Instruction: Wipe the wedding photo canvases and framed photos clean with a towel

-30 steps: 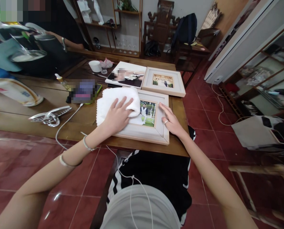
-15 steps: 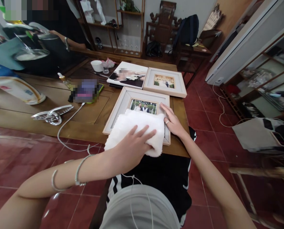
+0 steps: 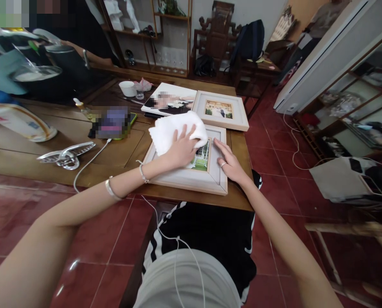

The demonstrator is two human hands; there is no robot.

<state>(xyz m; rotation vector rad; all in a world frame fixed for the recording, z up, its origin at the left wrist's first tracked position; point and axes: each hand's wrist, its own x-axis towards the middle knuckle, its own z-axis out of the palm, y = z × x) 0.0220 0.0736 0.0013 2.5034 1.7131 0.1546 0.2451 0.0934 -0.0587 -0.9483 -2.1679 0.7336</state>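
Observation:
My left hand point(image 3: 183, 149) presses a fluffy white cloth point(image 3: 170, 130) onto the upper part of a picture frame point(image 3: 184, 183), its fingers spread over the folds. The frame lies flat near the table's front edge, with pale wood sides and a light mat. Part of its photo point(image 3: 201, 160) shows to the right of my left hand, and the cloth hides the rest. On the right side of this frame rests my right hand point(image 3: 231, 164), fingers stretched out along the mat and a ring on one finger.
Behind lie a second framed photo point(image 3: 242, 115) and a white-edged print point(image 3: 174, 95). Leftward on the table point(image 3: 120, 160) are a hair clip point(image 3: 67, 156), a phone point(image 3: 114, 122) on a white cable, a dropper bottle point(image 3: 83, 109) and a white cup point(image 3: 128, 88). A person point(image 3: 81, 30) is across the table.
The cloth under my left hand has moved away from me, up the frame, uncovering its lower edge and part of the photo. My right hand stays on the frame's right side.

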